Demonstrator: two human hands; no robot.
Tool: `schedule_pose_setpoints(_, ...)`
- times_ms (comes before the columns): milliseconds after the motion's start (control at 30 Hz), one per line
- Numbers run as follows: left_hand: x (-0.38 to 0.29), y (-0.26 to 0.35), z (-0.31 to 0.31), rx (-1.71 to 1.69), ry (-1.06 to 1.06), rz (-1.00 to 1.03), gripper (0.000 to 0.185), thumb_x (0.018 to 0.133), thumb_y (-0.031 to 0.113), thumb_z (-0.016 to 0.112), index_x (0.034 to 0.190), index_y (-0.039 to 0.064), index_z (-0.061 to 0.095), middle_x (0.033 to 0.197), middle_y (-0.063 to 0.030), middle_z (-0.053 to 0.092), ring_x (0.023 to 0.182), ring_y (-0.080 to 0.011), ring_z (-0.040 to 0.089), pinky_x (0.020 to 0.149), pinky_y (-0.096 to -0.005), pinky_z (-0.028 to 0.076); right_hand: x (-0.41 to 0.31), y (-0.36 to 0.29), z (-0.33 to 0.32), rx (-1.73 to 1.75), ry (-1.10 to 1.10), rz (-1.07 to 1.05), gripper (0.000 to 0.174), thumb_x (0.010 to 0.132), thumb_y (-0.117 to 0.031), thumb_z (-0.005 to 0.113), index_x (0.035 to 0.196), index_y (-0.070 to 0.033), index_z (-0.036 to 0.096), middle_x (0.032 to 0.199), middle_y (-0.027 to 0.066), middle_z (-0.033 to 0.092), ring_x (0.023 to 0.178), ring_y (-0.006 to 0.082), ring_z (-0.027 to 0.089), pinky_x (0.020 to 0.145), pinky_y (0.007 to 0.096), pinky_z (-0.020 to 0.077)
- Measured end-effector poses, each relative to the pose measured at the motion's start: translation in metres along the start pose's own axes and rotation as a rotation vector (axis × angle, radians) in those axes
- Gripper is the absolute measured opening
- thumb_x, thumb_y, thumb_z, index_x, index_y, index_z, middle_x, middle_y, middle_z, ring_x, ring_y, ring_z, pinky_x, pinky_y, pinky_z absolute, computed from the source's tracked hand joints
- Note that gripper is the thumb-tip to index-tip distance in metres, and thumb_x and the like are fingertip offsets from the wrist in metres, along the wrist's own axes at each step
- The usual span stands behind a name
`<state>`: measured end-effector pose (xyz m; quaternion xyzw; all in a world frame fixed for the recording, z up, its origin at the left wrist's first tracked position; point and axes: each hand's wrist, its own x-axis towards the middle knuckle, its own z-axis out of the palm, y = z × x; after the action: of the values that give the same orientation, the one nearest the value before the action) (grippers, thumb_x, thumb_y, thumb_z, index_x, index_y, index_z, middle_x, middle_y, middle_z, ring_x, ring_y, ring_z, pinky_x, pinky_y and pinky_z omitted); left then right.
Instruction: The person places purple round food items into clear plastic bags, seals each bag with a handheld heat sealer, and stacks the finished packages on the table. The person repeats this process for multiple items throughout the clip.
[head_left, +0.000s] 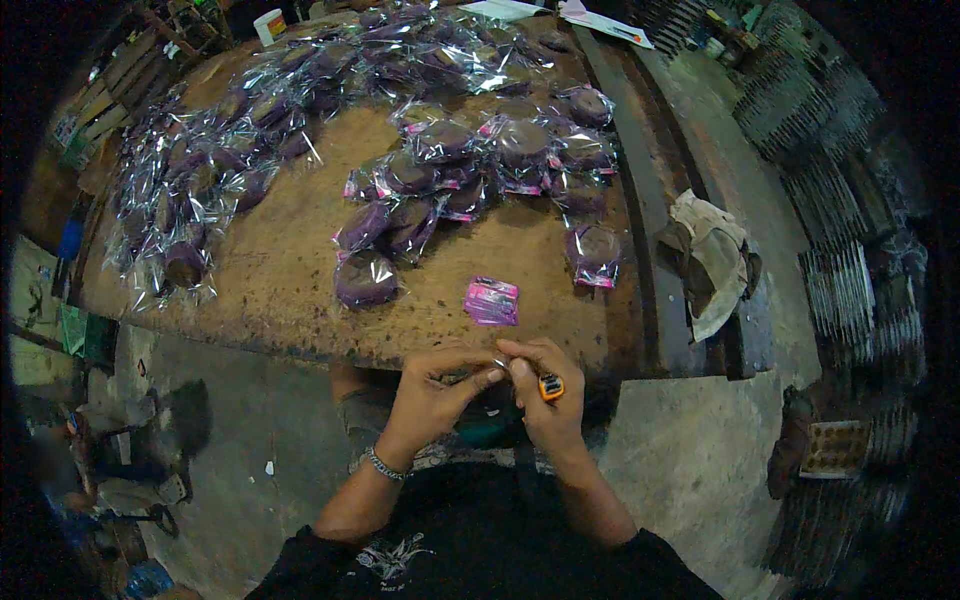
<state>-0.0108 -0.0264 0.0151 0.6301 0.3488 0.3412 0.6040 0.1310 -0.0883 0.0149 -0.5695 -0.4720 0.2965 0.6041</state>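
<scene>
Both hands meet just in front of the wooden table's edge. My right hand (551, 397) is closed around an orange-and-black handled tool (551, 388), most of it hidden by the fingers. A small shiny tip (499, 363) shows between the two hands. The thumb and forefinger of my left hand (442, 390) come together at that tip; whether they grip something is too small to tell. Just beyond the hands, a fanned stack of pink-and-purple printed cards (492, 301) lies on the table. The nearest wrapped purple round item (366, 280) rests to its left.
Several clear-wrapped purple round items, some with pink cards, cover the table (285, 262) in a middle group (450, 150) and a heap (187, 180) on the left. A beige cloth (709, 255) drapes over the right rail. A white tub (270, 27) and papers (607, 26) are at the back.
</scene>
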Motion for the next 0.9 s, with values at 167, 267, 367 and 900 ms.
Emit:
schedule_pose_setpoints(167, 0.006, -0.007, 0.011, -0.132, 0.185, -0.128, 0.014, 0.078, 0.01, 0.071, 0.086, -0.001, 0.067, 0.081, -0.0035, 0.066, 0.075, -0.0086, 0.057, 0.067, -0.0235, 0.046, 0.003, 0.009, -0.005, -0.105, -0.066, 0.001, 0.017, 0.087, -0.011, 0.06, 0.098, 0.0, 0.065, 0.08, 0.0065, 0.061, 0.068, 0.0112, 0.055, 0.062, 0.0245, 0.0421)
schedule_pose_setpoints(267, 0.006, -0.011, 0.013, 0.07, 0.13, -0.103, 0.013, 0.079, 0.01, 0.07, 0.086, -0.001, 0.067, 0.078, -0.0022, 0.065, 0.072, -0.0081, 0.057, 0.065, -0.0226, 0.046, 0.002, 0.01, -0.007, 0.042, -0.063, 0.247, 0.017, 0.086, -0.011, 0.061, 0.098, -0.001, 0.065, 0.083, 0.0092, 0.063, 0.078, 0.0151, 0.061, 0.071, 0.0274, 0.0471)
schedule_pose_setpoints(367, 0.011, -0.014, 0.008, 0.035, 0.112, -0.035, 0.015, 0.079, 0.012, 0.071, 0.085, -0.001, 0.067, 0.074, -0.0025, 0.064, 0.068, -0.0085, 0.057, 0.064, -0.0227, 0.045, 0.006, 0.015, 0.002, -0.051, 0.007, 0.186, 0.017, 0.085, -0.012, 0.062, 0.098, -0.001, 0.065, 0.084, 0.0105, 0.064, 0.08, 0.0177, 0.062, 0.072, 0.028, 0.0477)
schedule_pose_setpoints(900, 0.013, -0.039, -0.013, -0.346, 0.252, -0.247, 0.017, 0.087, 0.012, 0.06, 0.1, 0.0, 0.062, 0.089, -0.0024, 0.062, 0.082, -0.0098, 0.056, 0.075, -0.0245, 0.045, 0.07, 0.046, 0.004, -0.39, -0.045, 0.126, 0.027, 0.08, -0.023, 0.068, 0.091, 0.002, 0.065, 0.088, 0.0116, 0.064, 0.072, 0.0201, 0.062, 0.066, 0.0328, 0.0495)
